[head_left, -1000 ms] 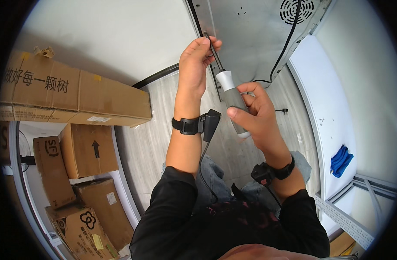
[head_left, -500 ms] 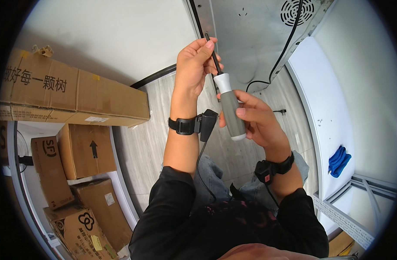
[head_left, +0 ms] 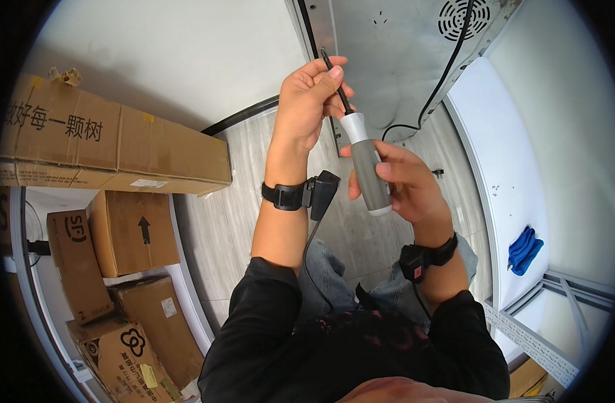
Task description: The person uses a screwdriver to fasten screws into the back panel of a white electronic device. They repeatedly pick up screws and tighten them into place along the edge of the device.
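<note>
**Grey-handled screwdriver held in both hands**

Grey and white, the screwdriver [head_left: 364,168] stands nearly upright before a metal panel [head_left: 388,54]. The right hand [head_left: 405,185] wraps its handle; the left hand [head_left: 311,101] pinches the black shaft (fingertips closed). Cardboard boxes [head_left: 113,144] sit left.

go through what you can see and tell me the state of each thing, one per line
screwdriver: held up, tip pointing away
left hand: fingers pinching the shaft
right hand: wrapped around the grey handle
long cardboard box: closed, lying flat
blue cloth: crumpled
black cable: hanging loose
</note>
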